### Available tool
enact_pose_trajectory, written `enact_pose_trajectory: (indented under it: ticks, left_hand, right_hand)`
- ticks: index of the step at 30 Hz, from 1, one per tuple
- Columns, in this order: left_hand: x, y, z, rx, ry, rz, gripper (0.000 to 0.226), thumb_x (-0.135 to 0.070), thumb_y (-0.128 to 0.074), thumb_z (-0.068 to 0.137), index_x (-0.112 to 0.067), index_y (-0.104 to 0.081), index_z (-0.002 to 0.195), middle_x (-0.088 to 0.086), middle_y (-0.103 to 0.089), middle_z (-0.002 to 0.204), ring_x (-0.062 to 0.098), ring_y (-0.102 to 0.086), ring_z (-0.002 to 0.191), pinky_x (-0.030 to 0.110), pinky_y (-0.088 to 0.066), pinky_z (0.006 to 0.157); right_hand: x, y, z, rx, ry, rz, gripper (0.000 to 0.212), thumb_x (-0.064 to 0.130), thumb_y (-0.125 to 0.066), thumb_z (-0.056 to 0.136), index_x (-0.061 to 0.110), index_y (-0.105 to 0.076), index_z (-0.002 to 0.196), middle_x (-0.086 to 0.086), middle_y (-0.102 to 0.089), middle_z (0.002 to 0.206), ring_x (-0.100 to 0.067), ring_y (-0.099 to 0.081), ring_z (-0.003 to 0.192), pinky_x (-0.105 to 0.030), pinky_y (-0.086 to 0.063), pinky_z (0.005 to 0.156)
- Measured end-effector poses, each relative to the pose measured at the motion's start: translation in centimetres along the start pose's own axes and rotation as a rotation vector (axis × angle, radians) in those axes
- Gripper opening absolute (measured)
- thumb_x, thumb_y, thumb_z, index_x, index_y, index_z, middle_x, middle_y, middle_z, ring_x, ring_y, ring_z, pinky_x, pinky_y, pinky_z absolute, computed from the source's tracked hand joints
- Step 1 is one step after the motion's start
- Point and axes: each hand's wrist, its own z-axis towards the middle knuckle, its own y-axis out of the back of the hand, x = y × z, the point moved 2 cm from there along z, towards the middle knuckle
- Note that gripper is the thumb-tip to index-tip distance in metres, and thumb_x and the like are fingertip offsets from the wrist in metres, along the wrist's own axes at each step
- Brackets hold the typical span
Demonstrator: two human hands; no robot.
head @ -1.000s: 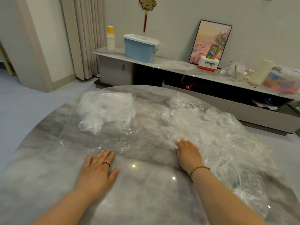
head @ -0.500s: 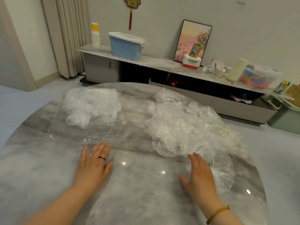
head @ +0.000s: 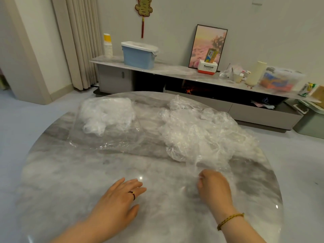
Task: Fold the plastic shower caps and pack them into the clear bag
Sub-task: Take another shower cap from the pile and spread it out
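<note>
We find the loose pile of shower caps [head: 206,130] on the right half of the round table [head: 52,172], directly ahead of the right hand [head: 214,187]. The right hand's fingers are curled under and pinch the thin film of a single cap [head: 192,166] at its near end. From the pinch the film runs up and away into the pile's near edge, so its long axis lies near-to-far, roughly in line with the forearm.

The left hand [head: 119,199] lies palm down on the bare table, fingers straight and slightly spread, holding nothing. It is near the right hand but apart from it.

The clear bag [head: 105,137] lies flat at the far left, ahead of the left hand and well apart from both hands, with white caps bunched in its far end. Its crinkled near edge faces the person — we take this for the mouth but cannot confirm it.

In our judgement, the cap must be drawn toward the person along that axis to come free of the pile. The left hand is the nearer one to the bag.
</note>
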Motion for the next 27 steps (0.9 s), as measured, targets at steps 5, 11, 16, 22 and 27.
enact_pose_trajectory:
  ticks: [5, 11, 16, 22, 27]
  left_hand:
    - [-1.6, -0.5, -0.3, -0.015, -0.129, 0.079, 0.071, -0.041, -0.056, 0.056, -0.02, -0.044, 0.122, -0.005, -0.054, 0.123, 0.007, -0.044, 0.111, 0.022, -0.012, 0.108]
    - [-1.5, -1.5, -0.5, 0.053, -0.252, 0.217, 0.071, -0.033, -0.058, 0.057, -0.02, -0.041, 0.125, -0.004, -0.064, 0.117, 0.013, -0.042, 0.116, 0.032, -0.01, 0.11]
    - [-1.8, -1.2, -0.3, -0.029, -0.321, 0.262, 0.082, -0.011, -0.036, 0.071, -0.018, -0.011, 0.149, 0.005, -0.021, 0.15, 0.022, -0.013, 0.142, 0.038, -0.012, 0.113]
    - [-0.8, 0.0, 0.1, 0.053, -0.339, 0.264, 0.031, -0.017, -0.039, 0.066, -0.027, -0.066, 0.053, -0.013, -0.069, 0.075, 0.01, -0.064, 0.094, 0.034, -0.023, 0.105]
    - [2.4, 0.2, 0.3, 0.125, 0.142, -0.121, 0.03, -0.028, -0.05, 0.08, -0.03, -0.061, 0.052, -0.019, -0.053, 0.049, -0.004, -0.051, 0.055, 0.018, -0.052, 0.067]
  right_hand:
    - [5.3, -1.9, -5.7, 0.041, 0.339, 0.181, 0.016, 0.031, -0.045, 0.053, 0.034, -0.061, 0.05, 0.016, -0.054, 0.047, 0.002, -0.052, 0.044, -0.011, -0.036, 0.045]
    - [7.2, -2.7, -6.6, 0.139, 0.598, 0.265, 0.026, 0.034, -0.04, 0.062, 0.038, -0.066, 0.062, 0.022, -0.061, 0.057, 0.005, -0.054, 0.056, -0.004, -0.038, 0.054]
    - [6.0, -3.2, -6.7, 0.3, 0.635, 0.306, 0.041, 0.036, -0.035, 0.07, 0.027, -0.07, 0.09, 0.013, -0.068, 0.087, -0.003, -0.059, 0.082, -0.012, -0.043, 0.069]
    - [6.1, -3.7, -6.4, 0.357, 0.664, 0.297, 0.057, 0.039, -0.028, 0.073, 0.014, -0.065, 0.109, -0.004, -0.065, 0.108, -0.025, -0.058, 0.103, -0.029, -0.048, 0.081]
    - [4.7, -3.2, -4.3, 0.43, 0.526, 0.328, 0.031, 0.024, -0.045, 0.09, 0.012, -0.06, 0.115, -0.002, -0.062, 0.108, -0.014, -0.054, 0.102, -0.019, -0.037, 0.081]
